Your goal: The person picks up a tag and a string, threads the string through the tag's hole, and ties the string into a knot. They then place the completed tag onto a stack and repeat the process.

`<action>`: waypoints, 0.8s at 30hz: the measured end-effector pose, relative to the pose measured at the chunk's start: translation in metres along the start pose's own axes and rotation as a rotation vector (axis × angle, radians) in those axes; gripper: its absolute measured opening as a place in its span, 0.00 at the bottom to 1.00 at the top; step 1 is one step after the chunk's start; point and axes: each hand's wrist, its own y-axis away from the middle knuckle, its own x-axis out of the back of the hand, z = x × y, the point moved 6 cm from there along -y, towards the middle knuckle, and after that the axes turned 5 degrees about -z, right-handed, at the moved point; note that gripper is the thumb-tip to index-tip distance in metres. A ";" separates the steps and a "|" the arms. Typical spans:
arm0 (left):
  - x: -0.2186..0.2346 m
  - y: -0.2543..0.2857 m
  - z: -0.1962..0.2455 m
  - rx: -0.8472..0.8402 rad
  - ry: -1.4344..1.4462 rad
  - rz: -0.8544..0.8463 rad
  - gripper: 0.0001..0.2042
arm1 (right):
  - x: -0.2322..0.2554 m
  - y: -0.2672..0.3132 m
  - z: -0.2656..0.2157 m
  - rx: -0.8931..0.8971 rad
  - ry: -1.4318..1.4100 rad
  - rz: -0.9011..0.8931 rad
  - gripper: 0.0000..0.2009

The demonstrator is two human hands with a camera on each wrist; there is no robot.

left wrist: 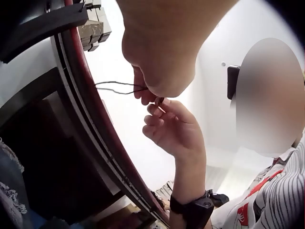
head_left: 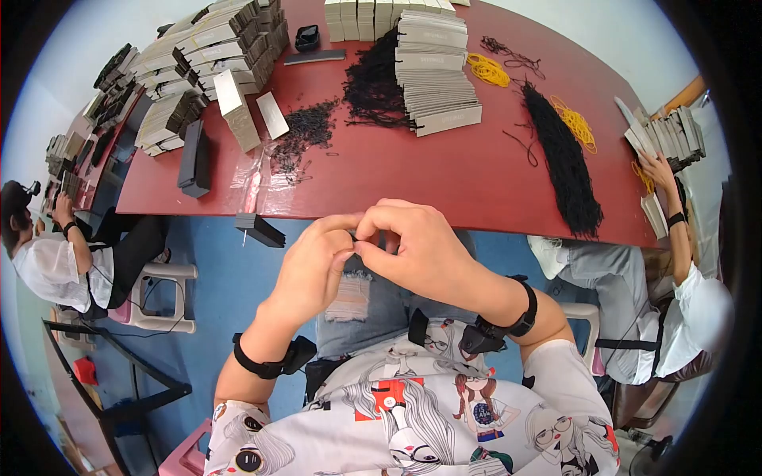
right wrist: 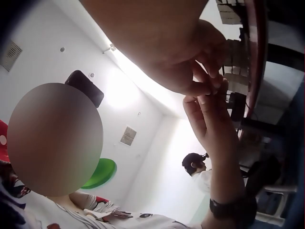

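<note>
Close in front of the table edge, my two hands meet at the fingertips. My left hand (head_left: 305, 266) pinches a thin black cord (left wrist: 112, 82), whose loop sticks out past the fingers in the left wrist view. My right hand (head_left: 425, 246) pinches a small dark piece (left wrist: 159, 100) at the cord's other side, thumb against forefinger; the fingers mostly hide it, and I cannot tell its kind. Beyond the hands, a heap of small black pieces (head_left: 305, 131) lies on the red table (head_left: 373, 178). A black block with a thin pin (head_left: 260, 230) juts from the table edge, left of my left hand.
Cards with black cords (head_left: 436, 87) are stacked at the back. More card stacks (head_left: 230, 47) and a black box (head_left: 194, 163) stand left. A black cord bundle (head_left: 559, 159) and yellow cords (head_left: 488, 70) lie right. Other people sit at both sides.
</note>
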 end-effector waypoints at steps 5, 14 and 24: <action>-0.008 0.010 0.000 -0.056 -0.142 0.079 0.11 | -0.001 0.002 -0.001 0.006 0.030 0.018 0.05; -0.006 0.010 0.000 0.346 0.608 0.271 0.02 | 0.006 0.010 -0.024 0.668 0.369 0.327 0.06; 0.014 -0.012 0.018 0.431 1.159 -0.040 0.04 | 0.027 0.007 -0.049 0.817 0.089 0.197 0.09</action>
